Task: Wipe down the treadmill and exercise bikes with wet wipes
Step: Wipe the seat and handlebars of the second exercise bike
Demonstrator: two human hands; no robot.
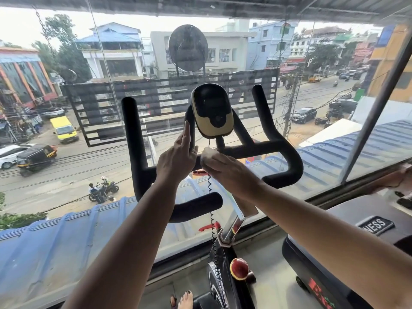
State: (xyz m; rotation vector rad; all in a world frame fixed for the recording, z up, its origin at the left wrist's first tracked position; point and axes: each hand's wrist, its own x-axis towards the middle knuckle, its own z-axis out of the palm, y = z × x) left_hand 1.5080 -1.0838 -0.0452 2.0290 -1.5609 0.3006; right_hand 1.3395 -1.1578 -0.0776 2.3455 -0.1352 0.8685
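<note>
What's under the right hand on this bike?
A pale wet wipe, pressed against the black handlebar crossbar. Only its upper edge shows; the right hand covers the rest.

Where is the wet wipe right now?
Head view, centre: the wet wipe is held by the right hand against the handlebar crossbar, just below the yellow-and-black console, beside the left hand.

A gym: exercise bike (287, 152) and treadmill (330, 259) beside an upstairs street window (89, 63).
</note>
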